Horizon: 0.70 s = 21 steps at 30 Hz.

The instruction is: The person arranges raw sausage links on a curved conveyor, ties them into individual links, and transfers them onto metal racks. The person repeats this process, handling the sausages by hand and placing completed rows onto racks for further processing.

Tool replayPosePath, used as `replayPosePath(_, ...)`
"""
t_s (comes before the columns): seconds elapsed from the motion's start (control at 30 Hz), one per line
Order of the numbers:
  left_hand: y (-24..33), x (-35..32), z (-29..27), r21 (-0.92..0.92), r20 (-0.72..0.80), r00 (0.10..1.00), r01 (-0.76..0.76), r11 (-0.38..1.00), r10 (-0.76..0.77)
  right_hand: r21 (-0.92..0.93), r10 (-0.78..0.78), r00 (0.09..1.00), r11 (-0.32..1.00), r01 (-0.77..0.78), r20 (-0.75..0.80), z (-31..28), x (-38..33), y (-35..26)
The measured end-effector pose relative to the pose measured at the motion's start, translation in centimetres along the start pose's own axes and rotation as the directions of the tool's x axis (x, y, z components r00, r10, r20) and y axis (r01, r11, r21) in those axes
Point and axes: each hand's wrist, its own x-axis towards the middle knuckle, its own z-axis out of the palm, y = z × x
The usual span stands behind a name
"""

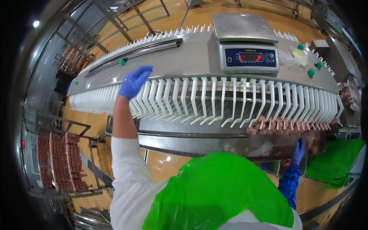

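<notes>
My left hand (pixel 135 81), in a blue glove, is raised at the left end of the front row of white plastic hooks (pixel 192 96). Its fingers stretch to the right above the hook tops, and I see nothing in them. My right hand (pixel 298 150), also blue-gloved, is low at the right, at the front edge of the steel tray (pixel 230 147). Its fingers point away from me, look stretched out, and hold nothing that I can see. Pink pieces of meat (pixel 283 125) lie beyond it, below the right-hand hooks.
A digital scale (pixel 250 57) with a steel platform stands on the steel top between two hook rows. Green knobs (pixel 311 73) and a clear plastic bag (pixel 289 59) are to its right. Racks of hanging sausages (pixel 61 161) stand at left. A green cover (pixel 333 163) is at right.
</notes>
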Motion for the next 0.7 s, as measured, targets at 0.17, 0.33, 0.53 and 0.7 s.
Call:
replayPosePath(0.17,-7.5,8.3,-3.9,0.317,-0.156,0.983,-0.041,0.947,0.095,-0.033,0.177,0.983,0.984,-0.175,0.046,2.2,-8.3,-3.5)
replayPosePath(0.33,-4.3,5.5,0.5,-0.441,-0.007,0.939,-0.311,0.842,0.344,-0.235,0.359,0.917,0.919,-0.316,0.172,4.9,-16.9,-10.7)
replayPosePath(0.53,3.0,-2.6,8.0,-0.785,0.342,0.597,-0.243,0.570,0.725,-0.437,0.476,0.861,0.823,-0.362,0.182,5.2,-24.4,-9.4)
replayPosePath(0.7,6.7,-7.2,14.7,-0.779,0.526,0.383,-0.142,0.611,0.760,-0.433,0.509,0.850,0.802,-0.411,0.136,4.6,-27.1,-9.9)
